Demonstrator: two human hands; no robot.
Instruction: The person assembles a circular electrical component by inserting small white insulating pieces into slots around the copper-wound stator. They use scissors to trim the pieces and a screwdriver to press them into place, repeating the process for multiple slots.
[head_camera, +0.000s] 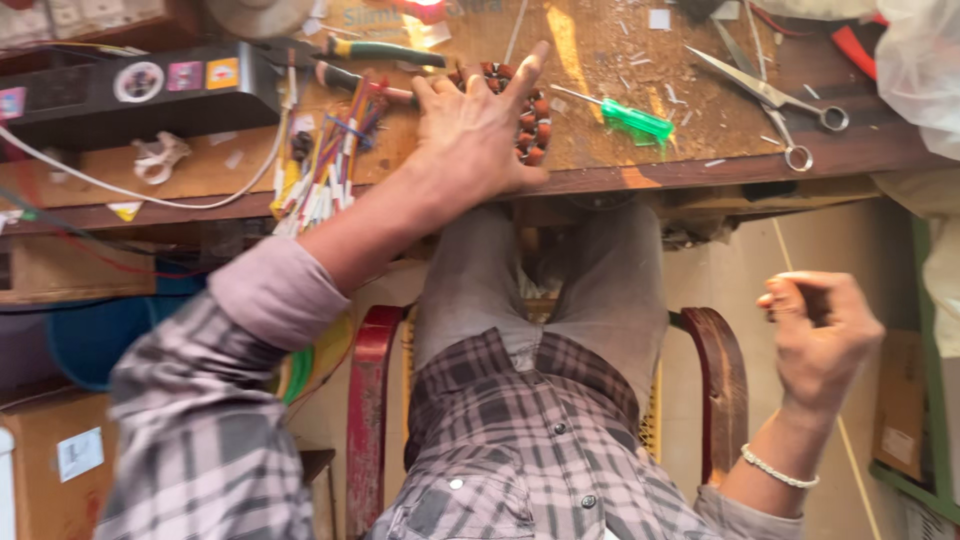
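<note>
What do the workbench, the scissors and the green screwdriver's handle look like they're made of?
Workbench: worn, scratched bare wood, going by its grain. Scissors: shiny grey metal, likely steel. Screwdriver handle: glossy, see-through green, probably plastic. The left hand rests on reddish-brown rings of unclear material.

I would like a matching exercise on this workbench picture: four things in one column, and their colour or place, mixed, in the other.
Things:
1. screwdriver
2. scissors
3. left hand
4. right hand

Descriptions:
A. held in the air, off the bench
B. green handle
C. resting on small brown parts
D. bare metal, lying at the bench's right side

Pairs: 1-B, 2-D, 3-C, 4-A
</note>
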